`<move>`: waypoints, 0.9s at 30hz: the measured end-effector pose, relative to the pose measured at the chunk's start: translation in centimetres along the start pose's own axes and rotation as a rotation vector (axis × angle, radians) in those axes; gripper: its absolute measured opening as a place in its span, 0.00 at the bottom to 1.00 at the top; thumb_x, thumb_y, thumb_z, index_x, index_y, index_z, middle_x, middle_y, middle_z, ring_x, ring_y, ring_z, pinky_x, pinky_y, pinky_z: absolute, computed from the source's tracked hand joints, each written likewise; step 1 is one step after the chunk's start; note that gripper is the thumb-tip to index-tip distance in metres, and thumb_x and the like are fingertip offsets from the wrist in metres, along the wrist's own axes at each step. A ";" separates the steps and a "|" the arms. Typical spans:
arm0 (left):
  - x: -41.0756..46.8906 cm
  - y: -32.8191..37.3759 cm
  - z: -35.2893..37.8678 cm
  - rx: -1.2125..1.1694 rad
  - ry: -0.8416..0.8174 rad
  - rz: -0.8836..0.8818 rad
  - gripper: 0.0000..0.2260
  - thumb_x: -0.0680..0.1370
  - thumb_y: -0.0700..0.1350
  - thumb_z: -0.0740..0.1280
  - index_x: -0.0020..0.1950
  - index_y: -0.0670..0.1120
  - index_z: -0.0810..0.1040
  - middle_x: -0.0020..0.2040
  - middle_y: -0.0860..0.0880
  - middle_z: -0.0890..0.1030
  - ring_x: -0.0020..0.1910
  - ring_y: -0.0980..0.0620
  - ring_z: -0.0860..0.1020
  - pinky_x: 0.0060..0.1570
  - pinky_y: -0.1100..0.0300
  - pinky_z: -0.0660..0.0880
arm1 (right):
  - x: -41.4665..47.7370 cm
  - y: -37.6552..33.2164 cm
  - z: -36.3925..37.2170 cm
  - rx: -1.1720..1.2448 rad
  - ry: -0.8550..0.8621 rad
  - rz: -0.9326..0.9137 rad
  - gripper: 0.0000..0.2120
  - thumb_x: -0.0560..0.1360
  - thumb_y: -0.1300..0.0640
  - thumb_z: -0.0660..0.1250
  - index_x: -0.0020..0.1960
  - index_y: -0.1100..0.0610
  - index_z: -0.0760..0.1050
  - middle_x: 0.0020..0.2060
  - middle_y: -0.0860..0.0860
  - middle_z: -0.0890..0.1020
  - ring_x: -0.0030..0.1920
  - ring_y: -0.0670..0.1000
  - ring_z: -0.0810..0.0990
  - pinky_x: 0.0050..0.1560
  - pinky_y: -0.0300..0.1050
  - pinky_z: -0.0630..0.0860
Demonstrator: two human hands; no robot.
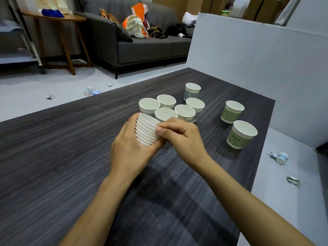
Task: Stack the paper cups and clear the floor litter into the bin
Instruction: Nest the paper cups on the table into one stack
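Observation:
A tilted stack of nested white paper cups [146, 130] is held above the dark wood-grain table [53, 148]. My left hand [129, 148] grips the stack from below and the left. My right hand [179, 134] pinches the stack's top rim with thumb and fingers. Behind the hands stand several loose upright cups in a cluster [166, 101]. A taller cup [192, 91] stands behind them. Two green-printed cups [231, 112] [241, 134] stand apart at the right.
Floor litter: a plastic bottle [91, 91] and crumpled scraps [51, 97] [110, 84] at the left, a fallen cup [281, 158] and crumpled paper [293, 180] at the right. A grey sofa [142, 47], a wooden side table [58, 18] and a white panel [248, 59] stand behind.

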State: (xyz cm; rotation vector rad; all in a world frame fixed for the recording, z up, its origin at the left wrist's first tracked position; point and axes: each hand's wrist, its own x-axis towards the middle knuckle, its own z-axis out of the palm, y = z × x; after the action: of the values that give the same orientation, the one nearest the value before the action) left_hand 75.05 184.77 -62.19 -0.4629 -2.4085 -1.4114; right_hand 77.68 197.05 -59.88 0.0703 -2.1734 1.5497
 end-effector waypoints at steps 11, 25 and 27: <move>0.5 -0.4 -0.4 0.029 -0.020 -0.058 0.38 0.61 0.61 0.72 0.68 0.54 0.64 0.61 0.50 0.75 0.59 0.47 0.74 0.53 0.53 0.70 | 2.5 2.0 -1.3 -0.350 0.130 0.012 0.14 0.74 0.59 0.64 0.59 0.54 0.76 0.48 0.47 0.76 0.36 0.39 0.72 0.44 0.27 0.68; 0.7 -0.8 -0.1 -0.012 0.001 -0.025 0.38 0.61 0.54 0.76 0.68 0.51 0.65 0.61 0.49 0.74 0.59 0.49 0.73 0.55 0.59 0.67 | 2.6 2.7 -1.7 -0.240 0.229 0.024 0.04 0.74 0.61 0.67 0.46 0.56 0.80 0.39 0.49 0.82 0.34 0.38 0.76 0.44 0.31 0.73; 0.7 -0.9 0.0 -0.014 0.000 -0.028 0.38 0.61 0.54 0.76 0.68 0.50 0.66 0.61 0.48 0.74 0.59 0.48 0.73 0.54 0.59 0.67 | 2.1 1.2 -2.1 -0.091 0.251 0.024 0.07 0.74 0.61 0.65 0.43 0.50 0.78 0.35 0.45 0.79 0.32 0.39 0.75 0.40 0.36 0.74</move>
State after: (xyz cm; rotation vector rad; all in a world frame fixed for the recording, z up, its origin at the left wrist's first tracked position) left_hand 74.09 184.49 -62.60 -0.4339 -2.4156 -1.4413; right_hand 76.15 199.88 -59.59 -0.1709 -2.0480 1.3879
